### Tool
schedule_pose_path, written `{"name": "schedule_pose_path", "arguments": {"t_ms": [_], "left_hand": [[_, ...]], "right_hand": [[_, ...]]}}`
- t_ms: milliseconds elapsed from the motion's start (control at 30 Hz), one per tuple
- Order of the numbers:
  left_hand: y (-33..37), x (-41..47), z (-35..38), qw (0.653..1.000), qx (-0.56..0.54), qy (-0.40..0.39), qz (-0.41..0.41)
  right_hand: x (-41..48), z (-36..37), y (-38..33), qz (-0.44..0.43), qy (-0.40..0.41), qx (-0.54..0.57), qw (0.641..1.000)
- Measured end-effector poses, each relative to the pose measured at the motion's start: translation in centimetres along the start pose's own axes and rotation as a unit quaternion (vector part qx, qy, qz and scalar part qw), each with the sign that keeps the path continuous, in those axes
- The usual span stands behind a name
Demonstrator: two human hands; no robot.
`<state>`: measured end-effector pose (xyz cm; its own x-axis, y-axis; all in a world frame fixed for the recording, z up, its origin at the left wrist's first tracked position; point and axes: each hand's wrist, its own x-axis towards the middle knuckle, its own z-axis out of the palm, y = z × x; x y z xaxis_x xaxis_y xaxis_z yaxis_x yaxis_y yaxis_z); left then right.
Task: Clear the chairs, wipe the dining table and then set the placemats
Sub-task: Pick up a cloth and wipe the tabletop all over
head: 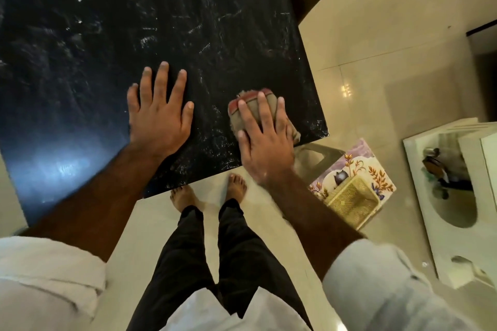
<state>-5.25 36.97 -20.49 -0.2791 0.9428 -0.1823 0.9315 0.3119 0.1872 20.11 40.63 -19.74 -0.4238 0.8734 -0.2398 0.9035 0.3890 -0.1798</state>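
- The cloth [252, 106] lies bunched on the worktop [161, 21], just inside its near right corner.
- Our right hand [265, 148] presses flat on the cloth with the fingers straight and spread. They are not curled round it.
- The rest of the streaked worktop runs away from the cloth, forward and to the left. We judge that the next wiping stroke must go that way.
- Our left hand [160, 118] rests flat on the bare worktop with the fingers wide, just left of the cloth. It holds nothing and lies in the path of a leftward stroke.
- A flowered sheet [360, 161] lies on the floor beyond the corner, with a gold basket [352, 196] on it. We cannot tell whether the sheet is a placemat.
- Our palm hides the near part of the cloth. The far and left edges of the worktop are cut off, and no chair is in view.
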Motion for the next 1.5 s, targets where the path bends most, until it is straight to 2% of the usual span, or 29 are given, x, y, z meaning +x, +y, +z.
{"name": "schedule_pose_path", "arguments": {"t_ms": [100,200,267,400,567,700,833,933,1067,1167,1233,1333,1500], "left_hand": [[0.2,1.3,0.1,1.000,-0.003,0.009,0.013],[0.3,1.2,0.7,1.000,0.001,0.022,0.009],[0.3,1.2,0.9,1.000,0.004,0.030,0.008],[0.4,1.2,1.1,0.999,0.002,0.037,0.011],[0.7,1.2,0.9,0.999,-0.005,0.036,0.011],[0.7,1.2,0.9,0.999,-0.003,0.041,0.008],[0.7,1.1,0.8,0.999,0.006,0.045,0.010],[0.9,1.0,0.9,0.999,0.007,0.052,0.010],[1.0,1.0,0.7,0.999,0.005,0.049,0.011],[0.9,1.1,0.6,0.999,0.005,0.045,0.009],[0.7,1.1,0.6,0.999,0.004,0.040,0.005],[0.7,1.3,0.8,0.999,0.012,0.035,0.000],[0.4,1.3,1.0,0.999,0.016,0.032,0.001]], "right_hand": [[-1.5,-0.6,2.7,0.049,-0.002,-0.010,0.999],[2.2,-1.6,5.7,0.114,0.015,0.002,0.993],[5.6,-1.9,6.4,0.126,0.047,0.007,0.991],[9.9,-1.8,5.0,0.126,0.083,0.004,0.989],[2.1,-1.0,4.3,0.032,0.036,-0.001,0.999],[-3.2,-0.7,6.9,0.075,0.011,0.007,0.997],[1.8,-1.7,9.7,0.139,0.024,0.001,0.990],[7.2,-2.4,9.5,0.145,0.050,0.014,0.988],[8.8,-1.9,5.7,0.090,0.066,-0.009,0.994],[3.6,-0.8,2.9,0.006,0.036,-0.009,0.999],[-0.5,-0.4,2.6,-0.015,0.009,0.000,1.000],[-1.9,-0.6,4.8,0.024,-0.009,0.006,1.000],[5.7,-1.9,5.9,0.097,0.041,-0.002,0.994]]}}
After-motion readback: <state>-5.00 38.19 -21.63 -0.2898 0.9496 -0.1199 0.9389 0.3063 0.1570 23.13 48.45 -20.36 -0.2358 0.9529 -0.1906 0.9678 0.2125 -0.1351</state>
